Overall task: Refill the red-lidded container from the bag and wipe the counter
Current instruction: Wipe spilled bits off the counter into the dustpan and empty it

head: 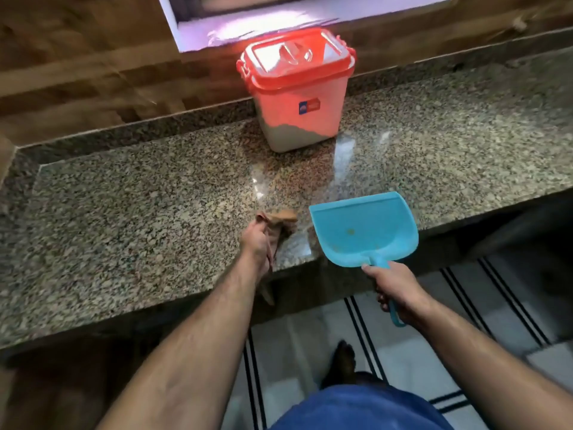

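Observation:
The red-lidded container [297,88] stands shut at the back of the speckled granite counter [139,206], with pale contents visible low inside. My left hand [255,243] is closed on a brown cloth [279,221] that rests on the counter near its front edge. My right hand [397,290] grips the handle of a blue dustpan [362,231], whose pan lies at the counter's front edge just right of the cloth. A few small crumbs lie in the pan. No bag is in view.
A wooden wall [77,72] and a window ledge [248,29] run behind the counter. Below the counter's edge is a white tiled floor with dark stripes [356,321], where my foot [341,361] stands.

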The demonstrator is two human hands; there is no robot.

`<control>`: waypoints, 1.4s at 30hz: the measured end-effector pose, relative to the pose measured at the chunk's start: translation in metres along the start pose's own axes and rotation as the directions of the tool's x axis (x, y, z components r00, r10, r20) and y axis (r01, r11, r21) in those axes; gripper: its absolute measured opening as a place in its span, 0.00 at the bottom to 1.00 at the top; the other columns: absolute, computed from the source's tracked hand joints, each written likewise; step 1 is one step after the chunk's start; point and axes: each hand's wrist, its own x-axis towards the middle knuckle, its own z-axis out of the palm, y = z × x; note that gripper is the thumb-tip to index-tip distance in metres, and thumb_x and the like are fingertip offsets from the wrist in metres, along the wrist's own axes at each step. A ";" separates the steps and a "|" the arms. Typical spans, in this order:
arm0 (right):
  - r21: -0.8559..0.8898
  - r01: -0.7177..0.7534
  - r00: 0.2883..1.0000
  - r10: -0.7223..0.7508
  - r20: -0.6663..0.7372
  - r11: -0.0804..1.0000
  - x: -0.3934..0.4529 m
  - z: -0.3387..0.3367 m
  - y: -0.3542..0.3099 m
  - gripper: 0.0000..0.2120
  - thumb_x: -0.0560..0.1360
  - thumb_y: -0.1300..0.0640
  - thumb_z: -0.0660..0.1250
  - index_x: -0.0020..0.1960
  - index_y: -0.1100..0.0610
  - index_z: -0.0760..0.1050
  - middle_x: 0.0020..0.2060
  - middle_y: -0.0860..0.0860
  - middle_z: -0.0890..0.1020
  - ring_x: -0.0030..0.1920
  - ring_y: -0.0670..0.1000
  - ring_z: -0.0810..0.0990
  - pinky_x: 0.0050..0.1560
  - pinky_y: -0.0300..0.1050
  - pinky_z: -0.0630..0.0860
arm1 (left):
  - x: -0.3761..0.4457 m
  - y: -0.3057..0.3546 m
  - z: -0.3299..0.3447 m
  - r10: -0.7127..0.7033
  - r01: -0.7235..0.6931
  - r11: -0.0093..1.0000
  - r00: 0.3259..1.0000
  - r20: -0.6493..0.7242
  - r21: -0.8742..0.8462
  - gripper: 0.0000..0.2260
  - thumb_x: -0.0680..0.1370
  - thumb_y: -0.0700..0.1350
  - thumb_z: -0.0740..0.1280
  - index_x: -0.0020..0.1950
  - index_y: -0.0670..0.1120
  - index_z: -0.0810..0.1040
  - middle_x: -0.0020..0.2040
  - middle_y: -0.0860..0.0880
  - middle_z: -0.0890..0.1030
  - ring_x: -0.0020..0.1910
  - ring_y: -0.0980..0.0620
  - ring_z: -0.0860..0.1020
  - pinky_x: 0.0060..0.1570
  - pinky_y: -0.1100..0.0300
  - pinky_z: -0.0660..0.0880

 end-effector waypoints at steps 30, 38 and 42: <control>-0.246 -0.188 0.963 0.228 0.146 0.951 -0.031 0.041 0.097 0.07 0.83 0.56 0.68 0.48 0.56 0.73 0.27 0.50 0.67 0.22 0.48 0.63 0.26 0.37 0.61 | -0.039 0.015 -0.135 0.509 -0.071 0.226 0.859 -0.056 0.972 0.08 0.86 0.46 0.63 0.64 0.54 0.77 0.56 0.48 0.79 0.49 0.49 0.81 0.42 0.52 0.85; -0.294 -0.184 0.948 0.248 0.198 0.938 0.008 0.014 0.085 0.05 0.82 0.57 0.67 0.55 0.59 0.77 0.29 0.51 0.68 0.23 0.48 0.63 0.25 0.38 0.60 | -0.008 -0.041 -0.015 0.421 -0.287 0.088 0.878 0.225 0.954 0.14 0.82 0.37 0.69 0.67 0.46 0.82 0.67 0.43 0.80 0.58 0.46 0.78 0.54 0.60 0.77; -0.314 -0.173 0.939 0.252 0.234 0.934 0.037 0.000 0.078 0.05 0.82 0.57 0.67 0.57 0.57 0.77 0.29 0.51 0.68 0.23 0.48 0.63 0.25 0.38 0.59 | -0.004 -0.036 0.035 0.241 -0.266 0.459 0.956 0.169 0.848 0.05 0.82 0.39 0.71 0.56 0.42 0.85 0.56 0.43 0.86 0.54 0.43 0.87 0.49 0.49 0.86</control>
